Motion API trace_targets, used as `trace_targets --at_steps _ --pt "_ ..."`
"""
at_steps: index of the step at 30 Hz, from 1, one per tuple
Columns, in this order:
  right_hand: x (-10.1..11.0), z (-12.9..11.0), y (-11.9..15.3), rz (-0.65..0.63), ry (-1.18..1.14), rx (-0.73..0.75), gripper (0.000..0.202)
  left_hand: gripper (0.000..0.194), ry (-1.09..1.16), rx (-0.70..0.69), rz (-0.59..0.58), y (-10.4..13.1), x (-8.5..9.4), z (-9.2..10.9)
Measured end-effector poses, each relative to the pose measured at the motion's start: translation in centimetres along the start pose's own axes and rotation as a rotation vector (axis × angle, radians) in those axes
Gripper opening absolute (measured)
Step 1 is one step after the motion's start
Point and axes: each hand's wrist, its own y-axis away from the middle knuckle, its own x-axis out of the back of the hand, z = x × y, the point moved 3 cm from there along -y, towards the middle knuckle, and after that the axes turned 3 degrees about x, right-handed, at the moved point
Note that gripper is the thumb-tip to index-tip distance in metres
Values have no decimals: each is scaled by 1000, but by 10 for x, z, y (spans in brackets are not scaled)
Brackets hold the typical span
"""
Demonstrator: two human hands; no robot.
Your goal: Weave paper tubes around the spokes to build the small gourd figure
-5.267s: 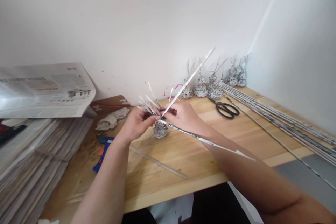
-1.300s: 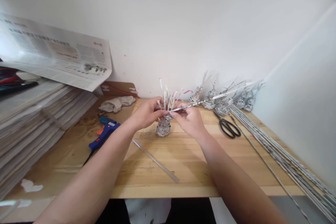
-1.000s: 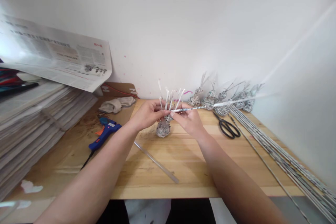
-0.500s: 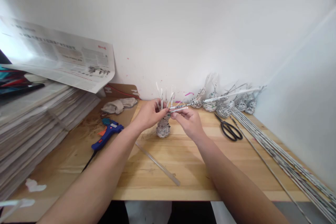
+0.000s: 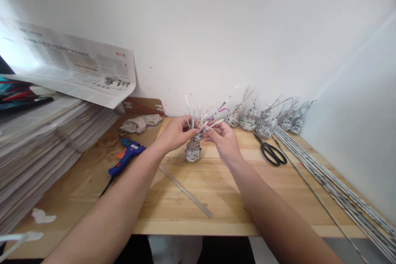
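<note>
A small woven newspaper piece [image 5: 193,151] stands upright near the middle of the wooden table, with several thin paper strips fanning out of its top. My left hand [image 5: 179,134] closes round its upper part from the left, thumb pressed at the rim. From the right, my right hand [image 5: 223,139] pinches a paper strip [image 5: 214,125] at the same rim. The thumbs nearly meet there. Some of the left fingers are hidden behind the piece.
Several woven paper pieces [image 5: 249,119] line the wall at right, near black scissors [image 5: 272,153] and long paper rods [image 5: 328,181]. A clear glue stick [image 5: 187,193] lies in front. At left are a blue glue gun [image 5: 126,159], a cloth [image 5: 140,123] and stacked newspapers [image 5: 46,144].
The long strip that pointed right across the woven pieces now shows no more there; a strip slants up and right from the rim instead. Both hands stay nearly in place.
</note>
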Motion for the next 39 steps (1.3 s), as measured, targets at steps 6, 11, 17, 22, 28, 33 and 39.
trace_targets --at_steps 6,11,17,22,28,33,39 --pt "-3 -1 1 30 -23 -3 39 21 18 -11 -14 0 -1 0" --pt "-4 -4 4 19 16 23 35 18 -26 -63 -27 2 -2 2" --pt "-2 -5 4 -12 69 79 34 28 -169 -19 87 6 -7 10" --pt "-1 -6 3 -55 117 111 35 20 -197 11 172 6 -8 13" --pt "1 -4 2 -73 141 119 38 18 -85 -8 128 5 -5 5" --pt "3 -3 1 -79 110 89 36 19 44 -31 39 2 -4 0" --pt "2 -4 1 -59 99 58 35 21 113 -45 5 1 -4 -4"
